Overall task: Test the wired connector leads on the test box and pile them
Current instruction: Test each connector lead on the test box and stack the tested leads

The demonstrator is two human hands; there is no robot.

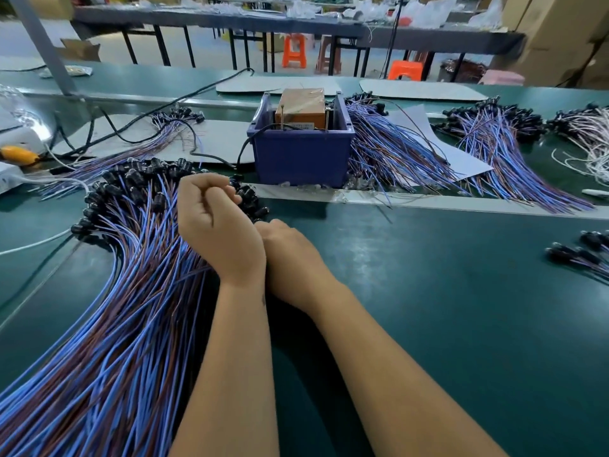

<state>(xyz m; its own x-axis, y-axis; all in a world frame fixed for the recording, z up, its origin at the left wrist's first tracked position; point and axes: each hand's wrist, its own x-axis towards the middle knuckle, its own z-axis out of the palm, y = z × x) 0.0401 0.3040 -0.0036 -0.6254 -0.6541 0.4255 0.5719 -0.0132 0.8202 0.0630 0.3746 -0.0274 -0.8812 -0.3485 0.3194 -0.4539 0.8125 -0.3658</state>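
The table top [428, 291] is matt dark green, smooth, with a faint sheen. The wires [131, 308] wear glossy blue and brown plastic sleeves, ending in shiny black plastic plugs [131, 179]. The blue bin [301, 156] is smooth plastic; white paper sheet [461, 159] looks matt.

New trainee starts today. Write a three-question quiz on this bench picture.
1. True or false: the orange test box sits inside the blue plastic bin.
2. The big pile of blue and brown wire leads lies on which side of the left hand? A) left B) right
3. Fill in: the right hand rests against the left ____.

Key: 1 true. 2 A. 3 wrist.
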